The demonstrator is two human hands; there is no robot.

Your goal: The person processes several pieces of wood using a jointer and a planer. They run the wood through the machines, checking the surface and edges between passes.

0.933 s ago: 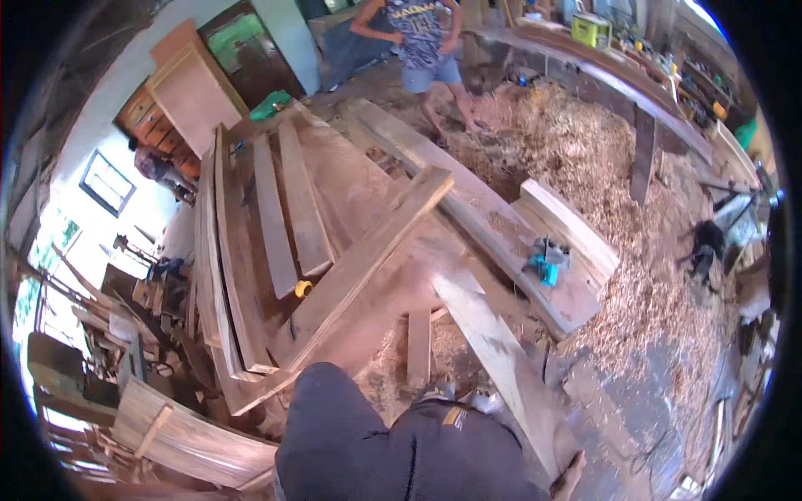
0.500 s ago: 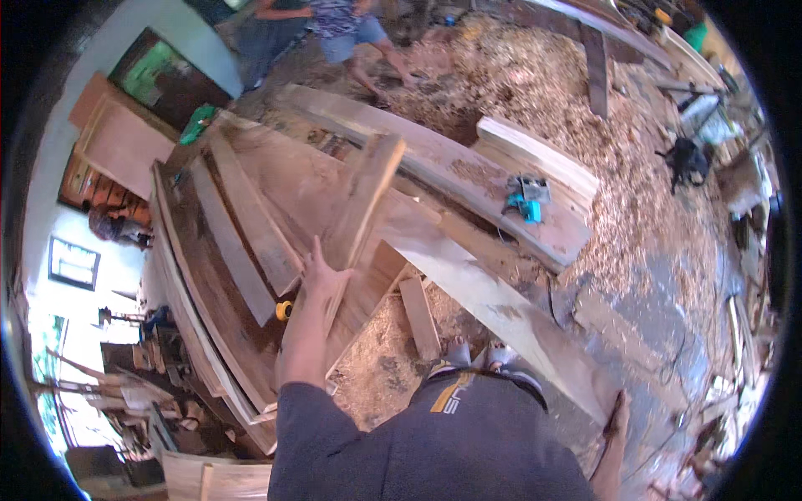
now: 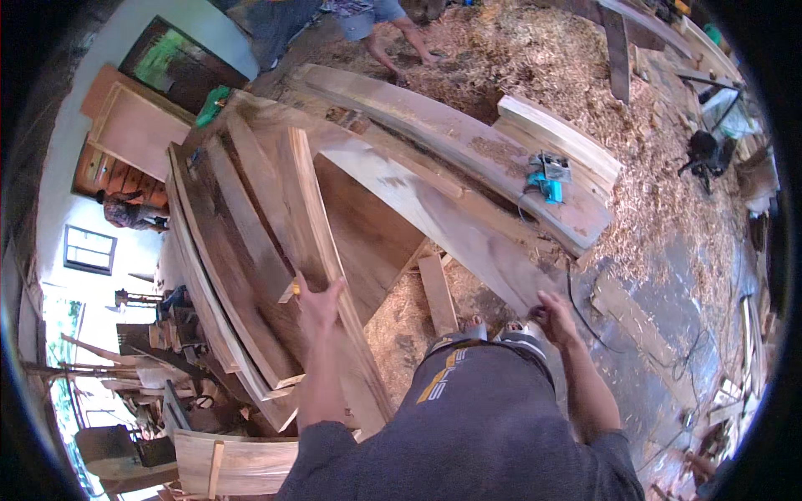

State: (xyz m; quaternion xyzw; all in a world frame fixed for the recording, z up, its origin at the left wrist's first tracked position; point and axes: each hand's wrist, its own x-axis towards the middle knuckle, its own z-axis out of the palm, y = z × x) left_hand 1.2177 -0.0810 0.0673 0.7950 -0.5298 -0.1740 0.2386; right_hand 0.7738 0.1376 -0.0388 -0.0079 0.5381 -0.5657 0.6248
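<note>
My left hand (image 3: 320, 307) lies against a thick brown plank (image 3: 311, 200) on the stack at the left, its thumb and fingers spread. Beside its fingers shows a bit of a small yellow object (image 3: 294, 289), mostly hidden. My right hand (image 3: 558, 319) is closed at the near end of a long pale board (image 3: 468, 230), fingers curled at its edge. That board slants from the stack towards my feet, over a wide brown panel (image 3: 363, 221). Below it stands a short wood offcut (image 3: 437, 292).
A teal power tool (image 3: 547, 185) sits on a long beam (image 3: 468, 150) farther off, its cable trailing to the floor. Wood shavings (image 3: 535, 50) cover much of the ground. One person (image 3: 393, 37) stands at the top, another person (image 3: 129, 210) at the left. Boards (image 3: 238, 463) lie at lower left.
The thick plank has swung to the left with my left hand on it. My right hand and the near end of the pale board have come inward, closer to my feet.
</note>
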